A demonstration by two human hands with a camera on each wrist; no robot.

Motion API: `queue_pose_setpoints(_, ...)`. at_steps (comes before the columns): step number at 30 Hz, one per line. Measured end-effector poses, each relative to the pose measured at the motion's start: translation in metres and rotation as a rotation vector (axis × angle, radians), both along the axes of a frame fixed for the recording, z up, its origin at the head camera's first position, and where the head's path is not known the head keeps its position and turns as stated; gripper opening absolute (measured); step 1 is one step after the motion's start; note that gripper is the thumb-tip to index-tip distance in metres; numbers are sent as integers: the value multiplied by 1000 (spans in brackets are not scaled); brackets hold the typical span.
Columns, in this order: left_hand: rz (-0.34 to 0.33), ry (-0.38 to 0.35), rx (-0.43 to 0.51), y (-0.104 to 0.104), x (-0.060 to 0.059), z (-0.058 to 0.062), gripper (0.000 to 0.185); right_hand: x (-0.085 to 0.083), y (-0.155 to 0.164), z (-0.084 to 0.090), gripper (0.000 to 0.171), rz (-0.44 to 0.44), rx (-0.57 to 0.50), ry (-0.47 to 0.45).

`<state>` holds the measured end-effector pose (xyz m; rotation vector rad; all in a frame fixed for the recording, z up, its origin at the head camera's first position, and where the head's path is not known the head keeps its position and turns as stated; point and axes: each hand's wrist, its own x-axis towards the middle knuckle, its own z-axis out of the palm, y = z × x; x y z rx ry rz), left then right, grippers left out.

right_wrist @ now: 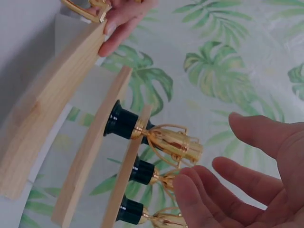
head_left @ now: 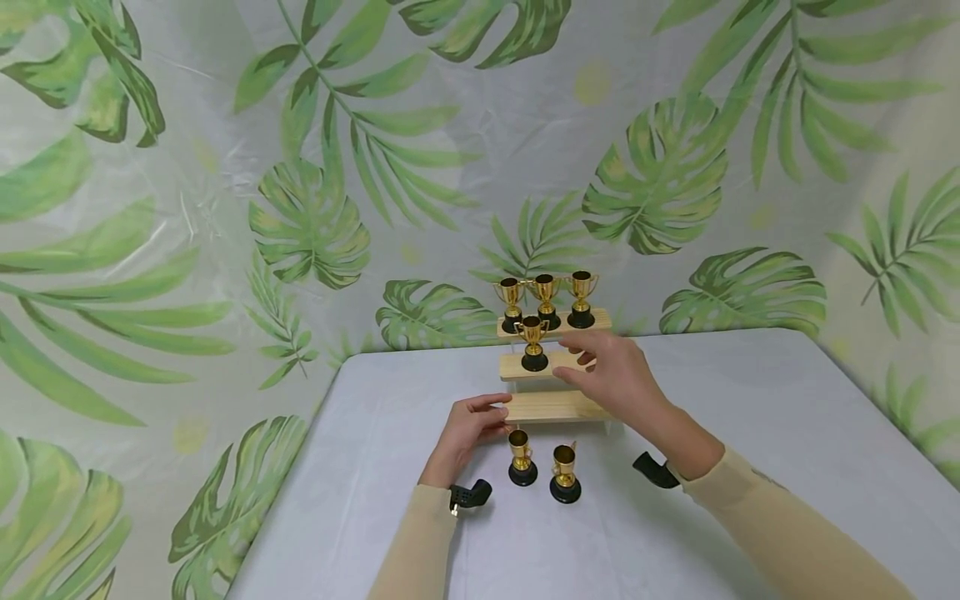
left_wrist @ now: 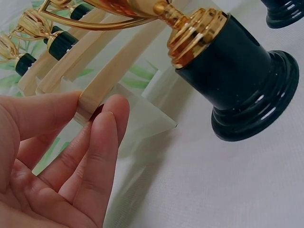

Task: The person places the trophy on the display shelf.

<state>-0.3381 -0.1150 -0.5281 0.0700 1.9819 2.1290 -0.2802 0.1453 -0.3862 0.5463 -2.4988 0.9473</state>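
A three-tier wooden display stand point(head_left: 558, 407) stands on the table. My left hand point(head_left: 468, 429) pinches the left end of its lowest board point(left_wrist: 116, 71) between thumb and fingers. One gold trophy cup point(head_left: 535, 362) with a black base stands on the middle board, left of centre. My right hand point(head_left: 618, 379) is just right of that cup, fingers apart and gently bent, holding nothing; in the right wrist view a gap shows between its fingers and the cup point(right_wrist: 173, 145). On the top board stand a left trophy point(head_left: 511, 320), a middle trophy point(head_left: 547, 319) and a right trophy point(head_left: 581, 317).
Two more trophies stand on the table before the stand: a left one point(head_left: 522, 473) close to my left hand and a right one point(head_left: 566, 489). White cloth covers the table point(head_left: 750, 433). A leaf-patterned curtain point(head_left: 480, 125) hangs behind it.
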Motion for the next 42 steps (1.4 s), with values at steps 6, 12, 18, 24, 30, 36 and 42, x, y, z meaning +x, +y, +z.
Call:
queue_pose_setpoints(6, -8, 8, 4, 0, -2, 2, 33, 12, 1, -3, 37, 10, 4, 42)
queue_pose_setpoints(12, -16, 9, 5, 0, -3, 2, 32, 20, 3, -6, 38, 14, 21, 42)
queue_pose_setpoints(18, -8, 8, 22, 1, -2, 1, 32, 29, 5, -13, 36, 53, -26, -15)
queue_pose_setpoints(24, -12, -1, 36, 1, -1, 1, 33, 41, 4, -21, 38, 68, -42, -59)
queue_pose_setpoints(30, -12, 5, 34, 1, -1, 1, 34, 51, 2, -28, 39, 89, -49, -78)
queue_pose_setpoints(36, -11, 2, 23, 0, -1, 0, 33, 58, 0, -38, 39, 83, -7, -113)
queue_pose_setpoints(42, -11, -3, 18, 0, -1, -2, 33, 62, 0, -47, 39, 88, 19, -158)
